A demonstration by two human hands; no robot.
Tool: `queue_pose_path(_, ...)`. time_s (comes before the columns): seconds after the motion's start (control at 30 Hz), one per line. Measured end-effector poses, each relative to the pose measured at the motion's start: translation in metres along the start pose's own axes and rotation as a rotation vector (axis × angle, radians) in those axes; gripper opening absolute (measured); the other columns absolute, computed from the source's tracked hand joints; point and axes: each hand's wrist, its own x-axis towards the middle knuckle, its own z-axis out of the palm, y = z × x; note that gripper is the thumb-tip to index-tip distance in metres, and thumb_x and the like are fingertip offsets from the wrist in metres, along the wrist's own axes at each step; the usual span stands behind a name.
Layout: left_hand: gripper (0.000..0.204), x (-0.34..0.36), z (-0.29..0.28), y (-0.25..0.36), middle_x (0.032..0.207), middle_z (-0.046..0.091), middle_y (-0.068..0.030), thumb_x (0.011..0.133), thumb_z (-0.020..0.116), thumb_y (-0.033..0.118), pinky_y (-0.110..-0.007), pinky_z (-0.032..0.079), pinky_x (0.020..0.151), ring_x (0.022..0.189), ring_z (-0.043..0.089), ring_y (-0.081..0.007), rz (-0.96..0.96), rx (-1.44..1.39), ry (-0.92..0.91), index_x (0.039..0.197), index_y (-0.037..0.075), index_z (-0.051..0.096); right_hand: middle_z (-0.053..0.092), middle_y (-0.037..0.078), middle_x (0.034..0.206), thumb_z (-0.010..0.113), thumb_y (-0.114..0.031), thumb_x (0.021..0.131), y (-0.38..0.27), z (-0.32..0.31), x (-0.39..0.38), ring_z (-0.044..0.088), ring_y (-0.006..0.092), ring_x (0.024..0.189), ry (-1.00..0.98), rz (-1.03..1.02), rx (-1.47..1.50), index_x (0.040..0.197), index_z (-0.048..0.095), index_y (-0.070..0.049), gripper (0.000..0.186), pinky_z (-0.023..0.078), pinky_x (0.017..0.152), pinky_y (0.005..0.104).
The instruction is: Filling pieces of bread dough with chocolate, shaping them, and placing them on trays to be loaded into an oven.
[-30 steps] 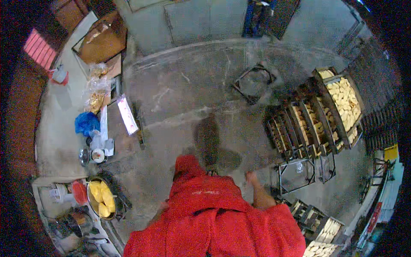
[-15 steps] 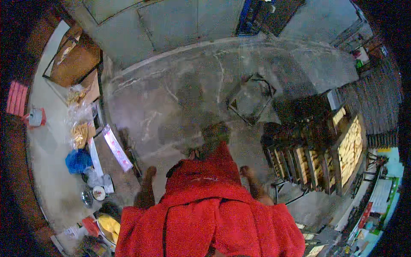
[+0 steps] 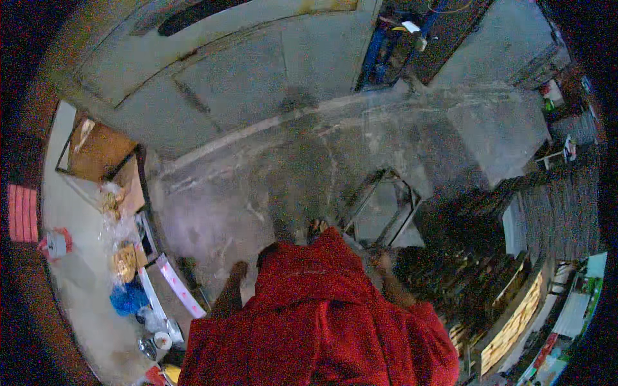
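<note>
My left hand [image 3: 239, 269] hangs beside my red garment [image 3: 309, 296], over the grey floor, apart from any object. Its fingers are too dark and grainy to make out. My right hand [image 3: 382, 258] is low on the other side, nearest to a dark square metal frame [image 3: 407, 222] at floor level. Whether that hand touches the frame cannot be seen, and its fingers are blurred. Close to my right arm stands a stack of dark trays [image 3: 473, 283], one holding pale pieces [image 3: 515, 318] in rows.
Along the left runs a pale table [image 3: 84, 283] with a brown box [image 3: 100, 151], plastic bags, a blue bundle [image 3: 129, 297] and a white cup [image 3: 163, 341]. A grey wall [image 3: 238, 77] stands ahead, with a blue rack [image 3: 386, 55]. Corrugated sheeting [image 3: 560, 199] is at the right.
The view has moved forward, with the metal frame and tray stack now nearer to me. Both hands stay low at my sides, and a foot shows in front of my garment.
</note>
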Motion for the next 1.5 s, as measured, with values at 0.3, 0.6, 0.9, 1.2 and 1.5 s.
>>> queue_pose_path(0.3,0.026,0.050,0.071,0.042,0.101,0.061,-0.0101,0.090,0.051,0.025,-0.037,0.046,0.078,0.090,0.058,-0.0233,0.039,0.439,-0.054,0.107,0.008,0.059,0.059,0.015,0.069,0.060,-0.012,0.078,-0.166,-0.167,0.377,0.059,0.0297,0.066,0.286,0.178,0.178,0.078,0.053,0.001,0.014,0.047,0.062,0.0351)
queue_pose_path(0.6,0.027,0.294,0.255,0.121,0.101,0.061,-0.0068,0.090,0.054,0.024,-0.033,0.048,0.069,0.081,0.059,-0.0196,0.142,0.771,-0.091,0.110,0.007,0.057,0.059,0.005,0.067,0.065,-0.008,0.078,-0.213,-0.169,0.617,0.054,0.0098,0.063,0.227,0.201,0.673,0.076,0.058,-0.001,0.010,0.046,0.062,0.0288)
queue_pose_path(0.9,0.029,0.403,0.513,0.159,0.106,0.060,-0.0052,0.091,0.056,0.017,-0.029,0.047,0.069,0.085,0.059,-0.0156,0.479,0.944,-0.146,0.116,0.003,0.054,0.063,0.015,0.080,0.066,-0.021,0.078,-0.195,-0.236,0.839,0.059,0.0321,0.069,0.211,0.132,-0.131,0.084,0.056,-0.004,0.020,0.047,0.063,0.0389)
queue_pose_path(1.2,0.030,0.360,0.650,0.118,0.115,0.057,-0.0098,0.092,0.051,0.009,-0.029,0.044,0.086,0.102,0.055,-0.0176,0.373,1.331,0.015,0.120,0.000,0.050,0.051,0.014,0.125,0.065,-0.017,0.074,-0.166,-0.285,1.009,0.044,0.0339,0.117,0.284,-0.118,-0.673,0.124,0.050,-0.013,0.052,0.041,0.093,0.0411)
queue_pose_path(1.5,0.028,0.354,0.722,0.104,0.111,0.059,-0.0121,0.090,0.052,0.007,-0.031,0.045,0.087,0.096,0.058,-0.0215,0.705,1.836,-0.212,0.117,-0.001,0.052,0.060,0.021,0.106,0.057,-0.032,0.087,-0.203,-0.263,0.949,0.057,0.0370,0.098,0.611,0.228,0.162,0.113,0.055,0.002,0.042,0.044,0.085,0.0425)
